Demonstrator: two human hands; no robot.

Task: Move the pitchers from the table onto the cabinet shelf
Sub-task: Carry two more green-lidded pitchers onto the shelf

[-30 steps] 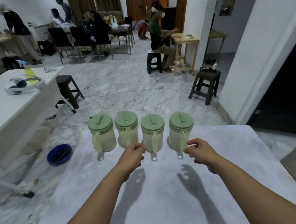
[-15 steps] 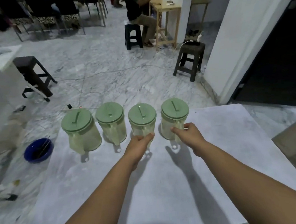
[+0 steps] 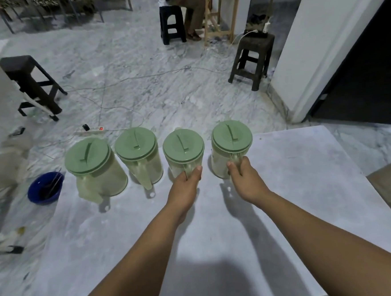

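Several translucent pitchers with green lids stand in a row along the far edge of the white table. My left hand is wrapped around the handle of the third pitcher. My right hand grips the handle of the rightmost pitcher. Both of these pitchers rest upright on the table. To the left, the leftmost pitcher and the second pitcher stand untouched, handles facing me. No cabinet shelf is in view.
Beyond the table lies a marble floor with cables and a power strip. A blue bowl sits on the floor at the left. Dark stools stand further off. A white wall corner and dark doorway are at the right.
Both hands reached forward from the table's middle and closed on the handles of the two right pitchers. The camera tilted down and moved closer.
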